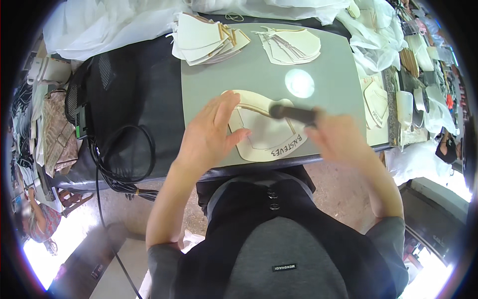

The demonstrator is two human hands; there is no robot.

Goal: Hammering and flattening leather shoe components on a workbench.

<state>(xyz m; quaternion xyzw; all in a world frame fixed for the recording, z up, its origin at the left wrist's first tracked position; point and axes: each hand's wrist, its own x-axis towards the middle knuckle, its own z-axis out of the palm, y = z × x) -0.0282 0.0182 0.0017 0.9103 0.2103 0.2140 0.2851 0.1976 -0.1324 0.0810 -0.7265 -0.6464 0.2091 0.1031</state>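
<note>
My left hand (209, 129) rests with its fingers apart on the left side of a cream pattern board (256, 99) with a cut-out and dark handwriting. Inside the cut-out lies a white shaped piece (266, 130), with a brown strip along its upper edge. My right hand (343, 135), smeared by motion, is closed round the handle of what looks like a small dark hammer (294, 113). The blunt end of this tool is over the upper right part of the pattern board; whether it touches cannot be told. Both hands are above a grey-green work board (338, 65).
Two stacks of white cut pieces (206, 42) (294, 45) lie along the far edge. Black cables (124, 169) coil at the left on the black table cover (159, 99). More cream patterns (376, 102) lie at the right. White plastic sheeting (114, 27) is heaped behind.
</note>
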